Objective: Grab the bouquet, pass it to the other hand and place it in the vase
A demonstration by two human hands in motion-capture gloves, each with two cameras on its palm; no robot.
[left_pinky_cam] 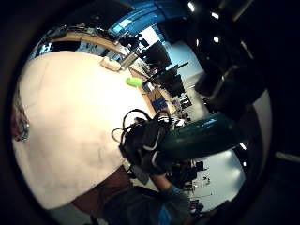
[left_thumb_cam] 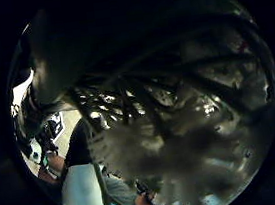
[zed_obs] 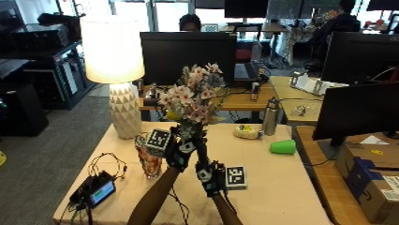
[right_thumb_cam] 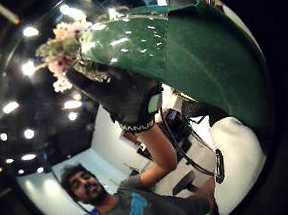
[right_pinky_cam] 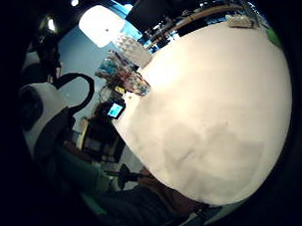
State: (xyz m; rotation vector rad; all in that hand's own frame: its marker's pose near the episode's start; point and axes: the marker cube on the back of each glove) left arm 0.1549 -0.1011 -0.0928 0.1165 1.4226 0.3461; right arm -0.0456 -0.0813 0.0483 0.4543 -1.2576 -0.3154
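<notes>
The bouquet (zed_obs: 192,101) is held upright above the counter (zed_obs: 280,187), its pink and white blossoms at the top and its dark green stems running down into both hands. The left hand (zed_obs: 180,151) is the higher of the two; its fingers are curled round the stems just below the blossoms. The right hand (zed_obs: 210,176) sits directly beneath it at the lower end of the stems, touching or nearly touching the left hand. The outside view does not settle how far the right hand's fingers are closed, nor whether they grip the stems. In the right thumb side palm view a broad green surface of the bouquet fills the area close to that palm, with the left hand wrapped round the bundle beside the blossoms.

The vase (zed_obs: 150,161) — a glass vessel with a multicoloured pattern — stands on the counter to the left of the person's left forearm, near but apart from the hands. The bouquet is not in it.

Other items on the counter:
- A table lamp (zed_obs: 115,70) with a white faceted base stands at the far left corner, lit.
- A green cup (zed_obs: 283,146) lies on its side toward the right edge.
- A roll of tape (zed_obs: 248,131) sits at the far edge, just beside a metal bottle (zed_obs: 270,116).
- A small device with a lit screen (zed_obs: 97,191) rests at the near left edge, cables attached.
</notes>
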